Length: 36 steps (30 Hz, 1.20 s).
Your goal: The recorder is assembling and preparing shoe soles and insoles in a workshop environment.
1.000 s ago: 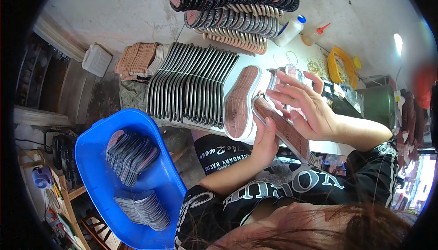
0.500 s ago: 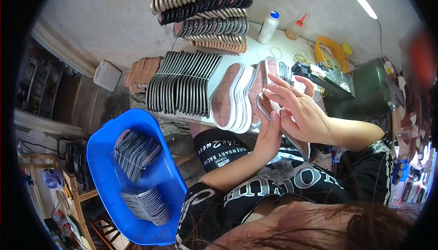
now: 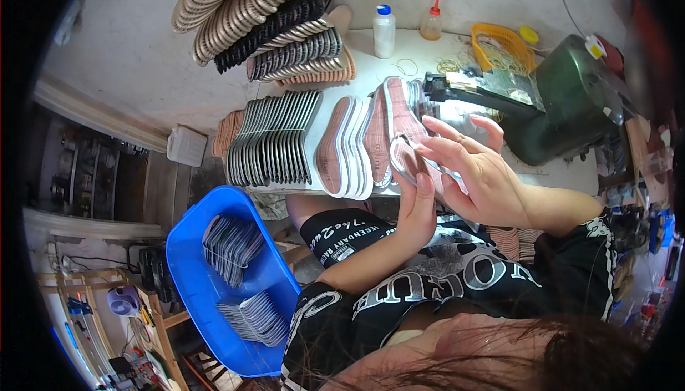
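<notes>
Between my hands is a shoe insole (image 3: 405, 157) with a pinkish face and pale rim, tilted above the table's near edge. My left hand (image 3: 416, 209) is closed on it from below, thumb up along its face. My right hand (image 3: 474, 173) reaches over from the right, fingertips at the insole's rim and other fingers fanned out; its grip is partly hidden. Just beyond, more pinkish insoles with white edges (image 3: 342, 148) lie overlapped on the white table (image 3: 364, 70). Left of them stands a tied row of dark-edged insoles (image 3: 275, 138).
A green sewing machine (image 3: 571, 98) stands at the right. Behind are a yellow basket (image 3: 503, 48), a blue-capped white bottle (image 3: 384, 33) and a red-tipped bottle (image 3: 431, 23). Stacked insole bundles (image 3: 278, 27) rise at the back left. A blue tub (image 3: 196, 305) holds two bundles.
The view has shifted, moving the table and tub within the picture. The insole has turned to show more of its pinkish face, with both hands still at it.
</notes>
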### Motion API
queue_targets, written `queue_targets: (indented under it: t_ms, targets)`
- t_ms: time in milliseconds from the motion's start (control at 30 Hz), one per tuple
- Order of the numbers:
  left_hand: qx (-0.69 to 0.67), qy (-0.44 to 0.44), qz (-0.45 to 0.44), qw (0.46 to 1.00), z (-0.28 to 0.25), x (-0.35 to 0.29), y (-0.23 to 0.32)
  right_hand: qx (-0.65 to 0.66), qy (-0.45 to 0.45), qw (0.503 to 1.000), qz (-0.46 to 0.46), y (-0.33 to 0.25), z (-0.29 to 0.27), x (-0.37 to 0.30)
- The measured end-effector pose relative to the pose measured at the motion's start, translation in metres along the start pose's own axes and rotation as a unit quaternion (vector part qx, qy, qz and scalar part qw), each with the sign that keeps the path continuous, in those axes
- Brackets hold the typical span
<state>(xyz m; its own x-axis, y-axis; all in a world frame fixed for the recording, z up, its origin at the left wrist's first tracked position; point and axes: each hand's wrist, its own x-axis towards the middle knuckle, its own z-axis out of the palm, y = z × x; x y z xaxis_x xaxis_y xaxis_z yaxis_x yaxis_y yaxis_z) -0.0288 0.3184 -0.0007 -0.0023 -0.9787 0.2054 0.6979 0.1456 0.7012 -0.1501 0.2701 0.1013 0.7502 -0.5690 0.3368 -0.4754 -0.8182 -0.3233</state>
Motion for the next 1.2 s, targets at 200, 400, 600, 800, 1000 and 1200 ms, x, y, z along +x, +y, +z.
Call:
queue_targets:
  t_ms: [200,400,600,800,1000,1200]
  targets:
    - [0.059,-0.002,0.032,0.998,0.008,0.0,-0.009,0.033,0.038,0.999,-0.01,0.006,0.001,-0.008]
    - [0.186,-0.015,0.068,0.98,0.004,-0.002,-0.014,0.078,0.059,0.995,-0.011,0.012,0.006,-0.016]
    - [0.048,0.032,0.01,0.998,-0.001,0.011,-0.001,0.105,0.065,0.992,0.017,0.01,0.024,-0.039]
    - [0.127,0.069,-0.032,0.989,-0.013,0.05,0.039,0.291,0.206,0.923,0.148,0.023,0.039,-0.048]
    - [0.112,-0.027,-0.12,0.986,-0.029,0.053,0.065,0.424,0.197,0.864,0.184,0.041,0.037,-0.033]
    - [0.036,-0.2,-0.206,0.957,-0.039,0.049,0.059,0.737,0.144,0.643,0.152,0.04,0.057,-0.019]
